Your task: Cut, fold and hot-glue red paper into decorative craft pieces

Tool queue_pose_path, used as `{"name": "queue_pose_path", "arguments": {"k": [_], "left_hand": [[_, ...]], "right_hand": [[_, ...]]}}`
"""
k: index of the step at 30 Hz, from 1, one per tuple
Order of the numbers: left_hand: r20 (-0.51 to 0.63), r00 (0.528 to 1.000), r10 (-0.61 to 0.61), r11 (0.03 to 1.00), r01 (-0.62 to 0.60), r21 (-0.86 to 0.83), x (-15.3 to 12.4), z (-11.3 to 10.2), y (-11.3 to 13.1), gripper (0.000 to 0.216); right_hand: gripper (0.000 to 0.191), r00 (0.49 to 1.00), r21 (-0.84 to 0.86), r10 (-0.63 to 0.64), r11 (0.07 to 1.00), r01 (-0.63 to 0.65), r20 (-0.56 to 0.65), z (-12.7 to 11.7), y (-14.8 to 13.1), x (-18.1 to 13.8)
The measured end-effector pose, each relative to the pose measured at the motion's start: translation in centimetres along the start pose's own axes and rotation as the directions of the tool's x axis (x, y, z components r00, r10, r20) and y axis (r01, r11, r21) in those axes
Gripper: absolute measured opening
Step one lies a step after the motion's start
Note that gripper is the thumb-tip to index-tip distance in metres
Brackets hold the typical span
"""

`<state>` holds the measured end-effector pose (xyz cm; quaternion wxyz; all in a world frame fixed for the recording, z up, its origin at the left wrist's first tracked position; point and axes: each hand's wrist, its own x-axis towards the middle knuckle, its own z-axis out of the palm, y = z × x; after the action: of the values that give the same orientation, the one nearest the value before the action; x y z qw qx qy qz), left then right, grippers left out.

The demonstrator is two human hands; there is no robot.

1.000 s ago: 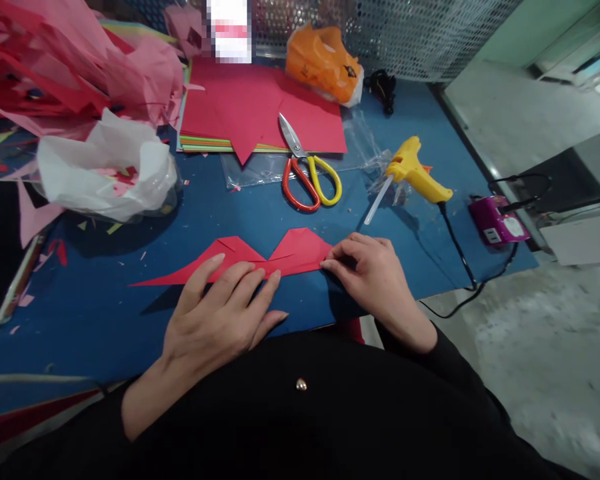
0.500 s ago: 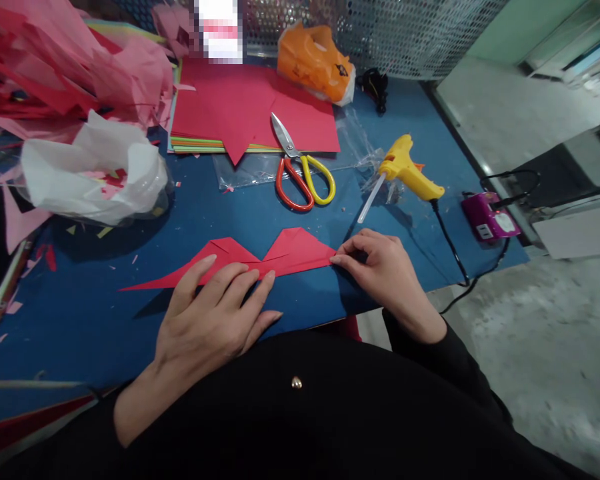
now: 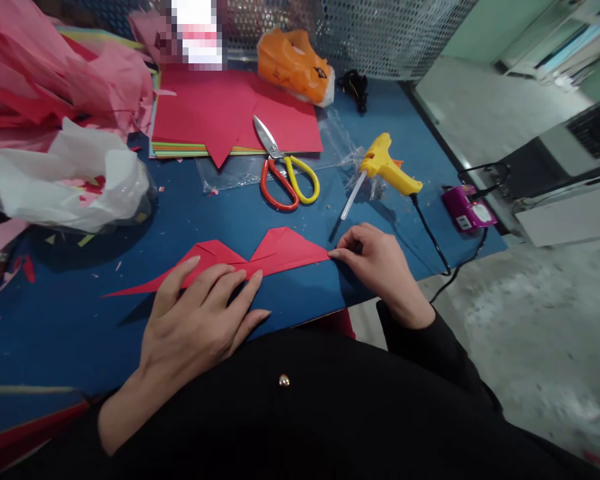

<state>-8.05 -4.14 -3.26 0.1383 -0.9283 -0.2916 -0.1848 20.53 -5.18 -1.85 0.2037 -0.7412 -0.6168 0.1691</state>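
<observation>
A folded red paper shape [image 3: 280, 250] with two peaks and a long pointed left tip lies on the blue table [image 3: 80, 320]. My left hand [image 3: 195, 320] lies flat on its lower left part, fingers spread and stretched out. My right hand [image 3: 375, 263] is at the paper's right tip, fingertips pressed together on the corner.
Behind the paper lie red-and-yellow scissors [image 3: 280, 173], a yellow glue gun [image 3: 387, 167] with its black cord, a stack of red and coloured sheets [image 3: 220, 117], an orange bag [image 3: 293, 63] and a white plastic bag [image 3: 65, 177]. Pink paper scraps [image 3: 55, 73] pile at the far left. A purple device [image 3: 465, 210] sits at the table's right edge.
My right hand's fingertips slid a little right along the paper's right corner. The view shifted so everything sits further left. My left hand stayed flat on the paper.
</observation>
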Motion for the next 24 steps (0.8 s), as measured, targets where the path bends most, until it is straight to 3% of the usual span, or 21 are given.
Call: {"name": "queue_pose_path", "arguments": {"k": [4,7,9,11,12,14,16,19,24], "left_hand": [[-0.017,1.000,0.016,1.000,-0.016,0.014,0.0,-0.1,-0.1,0.039],[-0.018,0.999,0.026,0.999,-0.026,0.035,0.2,-0.1,0.0,0.038],[-0.015,0.999,0.029,0.999,-0.028,0.039,0.3,-0.2,0.2,0.037],[-0.016,1.000,0.020,1.000,-0.019,0.017,0.4,-0.3,0.4,0.036],[-0.021,1.000,0.010,1.000,-0.010,0.001,0.5,-0.3,0.4,0.036],[-0.025,1.000,0.001,1.000,-0.001,-0.024,0.5,-0.4,0.5,0.034],[-0.021,1.000,-0.007,1.000,0.006,-0.028,0.4,-0.3,0.5,0.030],[-0.010,1.000,-0.002,1.000,0.002,-0.019,0.3,-0.2,0.5,0.026],[-0.009,1.000,-0.009,0.999,0.009,-0.038,0.4,-0.2,0.5,0.030]], "right_hand": [[0.017,0.999,-0.049,0.027,0.998,-0.028,-0.022,-0.5,0.7,-0.4],[0.016,0.986,-0.181,0.002,0.983,-0.032,-0.166,-1.2,0.4,-1.9],[0.012,0.929,-0.232,-0.087,0.973,0.002,-0.360,-1.4,-0.5,-3.3],[0.014,0.845,-0.240,-0.249,0.959,0.148,-0.474,-1.1,-1.7,-4.5],[0.019,0.827,-0.253,-0.362,0.928,0.274,-0.431,-0.7,-2.4,-4.9],[0.030,0.787,-0.241,-0.596,0.797,0.555,-0.159,0.7,-3.8,-5.1],[0.041,0.702,-0.171,-0.707,0.683,0.710,0.086,2.3,-4.7,-4.9],[0.060,0.644,-0.118,-0.739,0.634,0.764,0.200,4.0,-5.4,-4.3],[0.070,0.635,-0.169,-0.739,0.612,0.772,0.225,4.2,-4.7,-4.6]]}}
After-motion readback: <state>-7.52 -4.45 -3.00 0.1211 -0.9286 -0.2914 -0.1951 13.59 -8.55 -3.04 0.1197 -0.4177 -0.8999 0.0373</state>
